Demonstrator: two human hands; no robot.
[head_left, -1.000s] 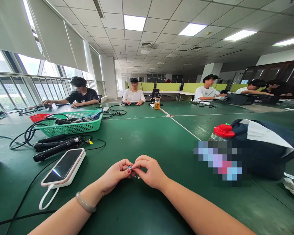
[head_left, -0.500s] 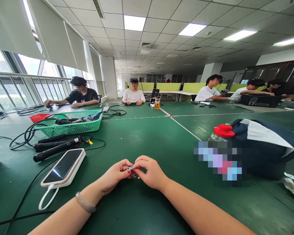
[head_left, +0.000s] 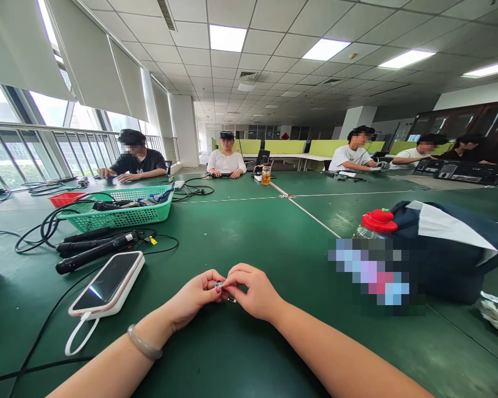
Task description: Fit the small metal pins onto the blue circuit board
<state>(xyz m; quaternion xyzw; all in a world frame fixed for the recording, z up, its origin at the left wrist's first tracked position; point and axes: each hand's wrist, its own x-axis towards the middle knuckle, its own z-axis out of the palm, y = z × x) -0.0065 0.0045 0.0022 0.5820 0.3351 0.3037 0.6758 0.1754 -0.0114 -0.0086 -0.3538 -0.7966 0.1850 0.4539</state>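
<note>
Both my hands meet over the green table [head_left: 232, 237], at the lower middle of the view. A small dark-bluish piece [head_left: 219, 285] is pinched between the thumb and fingers of my left hand [head_left: 200, 296], which has a pale bangle at its wrist. My right hand [head_left: 252, 290] has its thumb and fingertips closed on the same piece, touching the left fingertips. A narrow pale, metallic-looking end [head_left: 232, 300] sticks out below the fingers. Most of the piece is hidden by the fingers, and it is too small for me to tell its kind.
Left of my hands lie a phone [head_left: 108, 284] with a white cable, black rod-shaped tools [head_left: 97, 251] and a green basket [head_left: 120, 209] of cables. To the right stand a red-lidded bottle [head_left: 379, 220] and a dark bag [head_left: 452, 260]. Several people sit around the table.
My hands and the small piece keep practically the same place and grip. Across the table, people on the left and right have shifted their arms, and a black case at the far right has moved.
</note>
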